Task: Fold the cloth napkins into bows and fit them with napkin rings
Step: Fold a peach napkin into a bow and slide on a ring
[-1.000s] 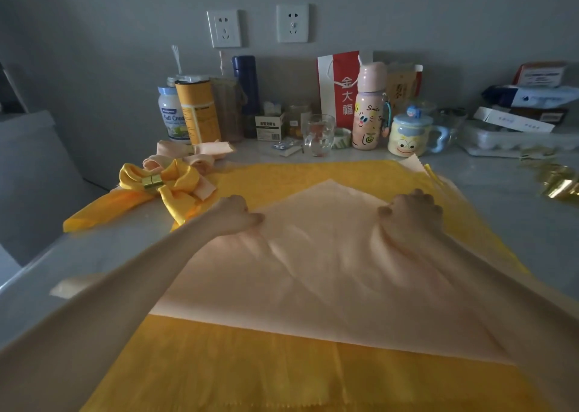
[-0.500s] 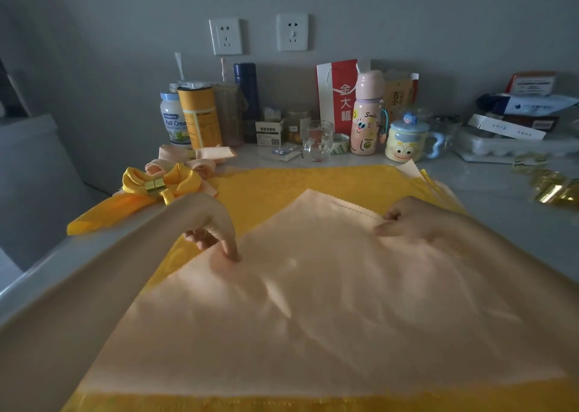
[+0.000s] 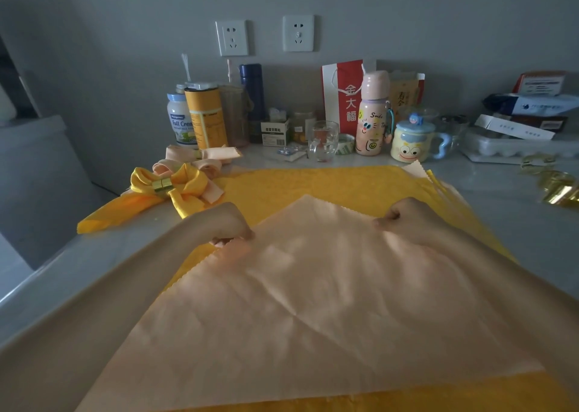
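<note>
On a pale grey countertop (image 3: 517, 223), a peach square cloth napkin (image 3: 313, 302) lies spread over a yellow cloth (image 3: 313, 186), one corner pointing away from the person. The left hand (image 3: 227, 225) pinches the napkin's left edge with curled fingers while the right hand (image 3: 404, 219) pinches the right edge. At far left, a finished yellow napkin bow (image 3: 185, 189) wears a gold napkin ring (image 3: 162, 186), just beside peach bows (image 3: 200, 157) behind it

2 wall sockets (image 3: 232, 38) above a pink bottle (image 3: 372, 114), smiley mug (image 3: 410, 145) and glass cup (image 3: 322, 140).
</note>
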`<state>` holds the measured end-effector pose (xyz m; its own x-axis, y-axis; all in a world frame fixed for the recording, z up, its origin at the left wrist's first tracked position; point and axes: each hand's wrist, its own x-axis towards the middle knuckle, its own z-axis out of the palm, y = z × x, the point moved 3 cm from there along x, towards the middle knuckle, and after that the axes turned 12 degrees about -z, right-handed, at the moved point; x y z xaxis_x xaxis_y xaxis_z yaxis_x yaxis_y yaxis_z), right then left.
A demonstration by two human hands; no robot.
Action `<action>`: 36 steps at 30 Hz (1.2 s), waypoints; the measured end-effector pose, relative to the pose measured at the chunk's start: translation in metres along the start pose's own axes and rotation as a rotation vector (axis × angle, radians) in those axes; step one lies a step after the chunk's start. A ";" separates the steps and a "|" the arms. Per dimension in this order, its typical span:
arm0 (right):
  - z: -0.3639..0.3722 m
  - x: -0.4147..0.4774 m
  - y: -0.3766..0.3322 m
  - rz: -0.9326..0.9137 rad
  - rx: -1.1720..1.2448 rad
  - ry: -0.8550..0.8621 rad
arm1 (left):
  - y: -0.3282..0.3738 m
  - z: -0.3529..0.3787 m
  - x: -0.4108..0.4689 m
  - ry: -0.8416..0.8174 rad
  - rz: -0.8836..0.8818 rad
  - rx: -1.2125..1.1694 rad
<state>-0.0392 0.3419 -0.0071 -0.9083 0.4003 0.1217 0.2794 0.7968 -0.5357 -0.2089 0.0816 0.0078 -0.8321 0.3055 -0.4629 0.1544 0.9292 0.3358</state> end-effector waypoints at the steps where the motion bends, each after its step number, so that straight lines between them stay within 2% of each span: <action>1: 0.001 0.000 0.000 0.000 0.003 0.009 | 0.000 0.001 0.001 0.003 -0.001 -0.001; 3: 0.002 0.000 0.001 0.002 0.000 0.032 | -0.001 0.001 0.002 0.030 0.008 -0.007; 6: 0.005 0.000 0.003 -0.003 -0.042 0.080 | -0.001 0.004 0.006 0.156 0.063 -0.054; 10: 0.004 -0.002 0.005 0.024 -0.083 0.062 | -0.007 0.015 0.001 0.491 0.129 -0.076; 13: 0.002 -0.010 0.010 0.040 -0.084 0.071 | -0.006 0.035 -0.029 0.661 0.178 0.139; 15: 0.001 -0.015 0.012 0.025 -0.097 0.107 | -0.002 0.054 -0.062 0.618 0.297 0.162; 18: 0.001 -0.021 0.012 0.031 -0.167 0.133 | -0.002 0.087 -0.117 0.386 0.412 0.143; 21: -0.002 -0.028 0.006 0.031 -0.392 0.181 | -0.007 0.109 -0.143 0.252 0.408 0.252; 23: -0.003 -0.034 -0.005 -0.003 -0.607 0.226 | -0.007 0.116 -0.143 0.219 0.385 0.303; 24: -0.001 -0.039 -0.014 -0.036 -0.640 0.235 | -0.007 0.119 -0.141 0.212 0.372 0.328; 26: 0.011 -0.055 -0.042 -0.184 -0.521 0.207 | -0.005 0.123 -0.138 0.224 0.364 0.350; 28: 0.031 -0.081 -0.072 -0.362 -0.307 0.091 | -0.005 0.125 -0.137 0.244 0.376 0.338; 30: 0.050 -0.103 -0.087 -0.417 -0.170 -0.043 | -0.003 0.126 -0.137 0.258 0.385 0.327; 32: 0.062 -0.110 -0.089 -0.418 -0.238 -0.147 | -0.004 0.124 -0.138 0.263 0.371 0.318; 36: 0.065 -0.109 -0.084 -0.383 -0.280 -0.190 | -0.033 0.113 -0.140 0.250 0.278 0.331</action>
<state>0.0164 0.2015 -0.0294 -0.9951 -0.0130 0.0976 -0.0357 0.9714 -0.2349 -0.0368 0.0317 -0.0312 -0.8315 0.5292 -0.1689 0.5153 0.8484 0.1212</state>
